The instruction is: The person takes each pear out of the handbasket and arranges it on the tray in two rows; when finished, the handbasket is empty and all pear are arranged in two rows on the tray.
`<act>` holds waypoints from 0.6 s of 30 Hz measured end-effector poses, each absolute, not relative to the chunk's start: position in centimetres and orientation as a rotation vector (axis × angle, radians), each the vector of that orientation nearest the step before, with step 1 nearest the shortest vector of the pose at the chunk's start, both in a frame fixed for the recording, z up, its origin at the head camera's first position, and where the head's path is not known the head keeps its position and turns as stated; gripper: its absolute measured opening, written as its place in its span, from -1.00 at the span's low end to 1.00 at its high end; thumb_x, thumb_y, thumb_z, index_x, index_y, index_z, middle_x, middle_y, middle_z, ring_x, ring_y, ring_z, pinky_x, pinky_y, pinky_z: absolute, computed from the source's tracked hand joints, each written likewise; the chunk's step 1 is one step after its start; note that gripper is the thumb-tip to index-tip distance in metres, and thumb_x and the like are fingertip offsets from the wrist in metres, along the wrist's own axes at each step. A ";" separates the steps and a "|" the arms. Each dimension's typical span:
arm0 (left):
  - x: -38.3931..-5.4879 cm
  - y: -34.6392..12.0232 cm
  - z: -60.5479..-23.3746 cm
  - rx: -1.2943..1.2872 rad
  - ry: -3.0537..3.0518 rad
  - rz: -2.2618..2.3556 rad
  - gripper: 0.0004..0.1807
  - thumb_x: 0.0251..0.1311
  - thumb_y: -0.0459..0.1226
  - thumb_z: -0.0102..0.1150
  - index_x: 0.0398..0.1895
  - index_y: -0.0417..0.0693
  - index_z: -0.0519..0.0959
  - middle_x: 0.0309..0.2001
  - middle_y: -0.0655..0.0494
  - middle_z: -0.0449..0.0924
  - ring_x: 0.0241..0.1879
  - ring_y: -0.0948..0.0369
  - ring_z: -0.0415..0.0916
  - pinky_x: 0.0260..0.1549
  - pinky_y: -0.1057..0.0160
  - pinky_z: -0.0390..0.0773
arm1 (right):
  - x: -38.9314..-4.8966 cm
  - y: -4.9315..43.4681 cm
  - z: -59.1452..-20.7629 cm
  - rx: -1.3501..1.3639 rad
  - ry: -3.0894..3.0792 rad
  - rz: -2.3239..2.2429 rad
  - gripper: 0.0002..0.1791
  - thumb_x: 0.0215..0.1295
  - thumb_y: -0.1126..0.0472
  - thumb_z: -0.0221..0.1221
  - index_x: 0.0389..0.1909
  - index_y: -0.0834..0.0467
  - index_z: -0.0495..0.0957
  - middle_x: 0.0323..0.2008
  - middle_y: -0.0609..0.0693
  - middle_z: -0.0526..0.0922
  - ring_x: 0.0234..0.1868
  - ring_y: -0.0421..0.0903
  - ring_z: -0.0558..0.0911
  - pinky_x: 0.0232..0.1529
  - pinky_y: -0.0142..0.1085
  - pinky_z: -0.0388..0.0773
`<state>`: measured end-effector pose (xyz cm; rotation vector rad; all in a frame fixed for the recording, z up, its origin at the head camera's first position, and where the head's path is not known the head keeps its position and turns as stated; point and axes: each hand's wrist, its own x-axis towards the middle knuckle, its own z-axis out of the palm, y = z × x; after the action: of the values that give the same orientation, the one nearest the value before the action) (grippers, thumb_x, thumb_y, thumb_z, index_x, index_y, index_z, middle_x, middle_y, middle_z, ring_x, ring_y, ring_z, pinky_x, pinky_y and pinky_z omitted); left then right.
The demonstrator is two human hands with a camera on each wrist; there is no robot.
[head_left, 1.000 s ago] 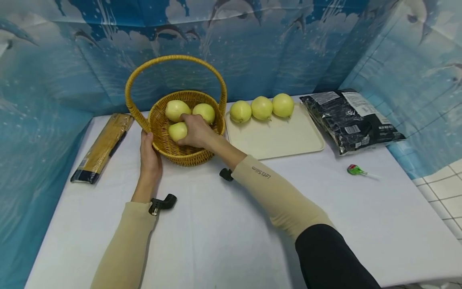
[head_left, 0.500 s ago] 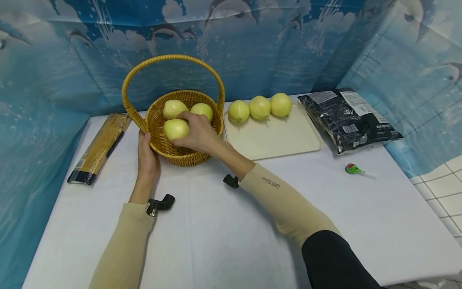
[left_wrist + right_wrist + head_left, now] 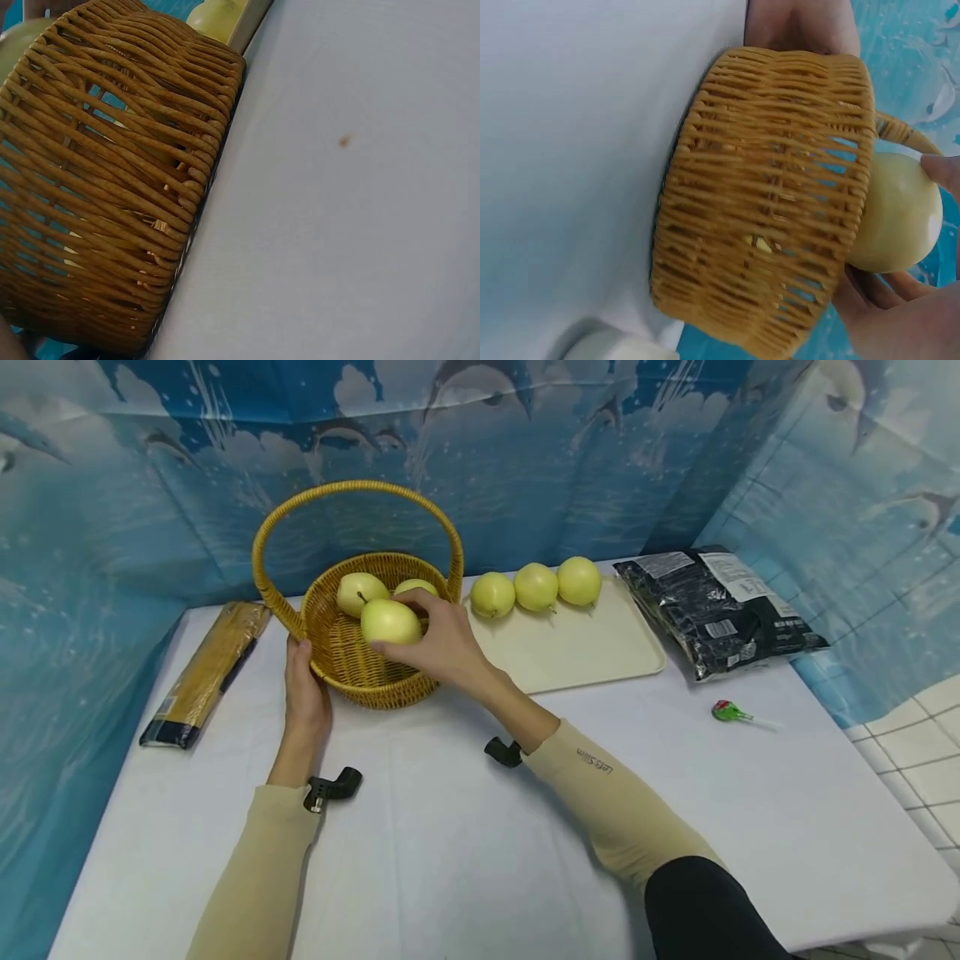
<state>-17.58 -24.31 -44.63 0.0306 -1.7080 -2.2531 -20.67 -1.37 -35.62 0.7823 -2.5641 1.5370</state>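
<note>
In the head view my right hand (image 3: 450,643) holds a pale green-yellow pear (image 3: 392,622), thumb at its near side and fingers over the far side. The right wrist view shows this pear (image 3: 900,214) at the rim of the wicker basket (image 3: 765,180), partly hidden behind it. Two more pears lie inside, one at the left (image 3: 362,594) and one (image 3: 415,585) partly covered by my fingers. My left hand (image 3: 306,702) rests along the outer left side of the basket (image 3: 375,693), below the handle (image 3: 358,487).
A cream tray (image 3: 585,652) stands right of the basket with three pears (image 3: 536,587) along its back edge. Farther right are a black plastic package (image 3: 727,610) and a lollipop (image 3: 731,711). A flat yellow package (image 3: 206,672) lies left. A dolphin-print curtain (image 3: 480,468) hangs behind.
My right hand has raised the pear from inside the basket and shifted it slightly right; its stem now shows. The left hand stays at the basket's side.
</note>
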 end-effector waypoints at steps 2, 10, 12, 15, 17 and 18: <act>-17.7 -24.4 -44.7 0.026 -1.703 -2.252 -0.41 0.66 -0.13 -0.34 0.69 0.17 0.01 0.62 -0.10 0.11 0.62 0.03 0.07 0.63 0.21 0.03 | -20.5 -0.8 -35.5 0.779 -2.529 1.587 -0.30 0.15 -0.09 0.52 0.30 0.03 0.57 0.15 -0.03 0.70 0.01 -0.11 0.73 -0.01 -0.21 0.69; -17.7 -24.4 -44.8 0.013 -1.675 -2.261 -0.40 0.66 -0.15 -0.34 0.69 0.14 0.02 0.60 -0.15 0.12 0.60 0.00 0.06 0.63 0.18 0.01 | -19.7 1.1 -35.2 0.734 -2.508 1.649 -0.30 0.16 -0.12 0.52 0.30 -0.02 0.57 0.18 -0.10 0.66 0.08 -0.11 0.65 0.06 -0.16 0.70; -17.6 -24.6 -44.8 0.028 -1.670 -2.267 -0.40 0.66 -0.14 -0.34 0.69 0.16 0.02 0.59 -0.12 0.14 0.60 0.01 0.07 0.62 0.19 0.02 | -19.5 1.4 -35.0 0.721 -2.505 1.674 -0.29 0.16 -0.12 0.52 0.31 0.00 0.56 0.19 -0.08 0.66 0.13 -0.10 0.64 0.09 -0.15 0.70; -17.7 -24.6 -44.8 0.035 -1.669 -2.269 -0.41 0.67 -0.13 -0.34 0.69 0.17 0.03 0.58 -0.11 0.16 0.59 0.01 0.08 0.62 0.19 0.03 | -19.1 2.0 -34.7 0.688 -2.504 1.696 -0.28 0.17 -0.12 0.51 0.32 0.00 0.54 0.19 -0.08 0.65 0.17 -0.16 0.63 0.11 -0.17 0.69; -17.8 -24.5 -44.9 0.032 -1.672 -2.269 -0.42 0.67 -0.13 -0.34 0.69 0.17 0.04 0.58 -0.11 0.16 0.59 0.01 0.08 0.62 0.19 0.04 | -19.0 2.6 -34.5 0.665 -2.495 1.699 -0.29 0.18 -0.11 0.51 0.32 0.02 0.54 0.19 -0.06 0.65 0.19 -0.17 0.62 0.11 -0.16 0.69; -17.9 -24.4 -44.9 0.028 -1.673 -2.268 -0.42 0.67 -0.14 -0.34 0.68 0.17 0.04 0.58 -0.12 0.16 0.59 0.01 0.08 0.62 0.19 0.03 | -18.9 3.0 -34.5 0.649 -2.494 1.693 -0.29 0.18 -0.10 0.51 0.32 0.03 0.54 0.19 -0.06 0.65 0.20 -0.18 0.62 0.11 -0.17 0.69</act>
<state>-17.85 -24.40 -44.90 0.0276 -1.6728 -2.2676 -18.89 2.99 -34.48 0.6486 -2.4943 1.6926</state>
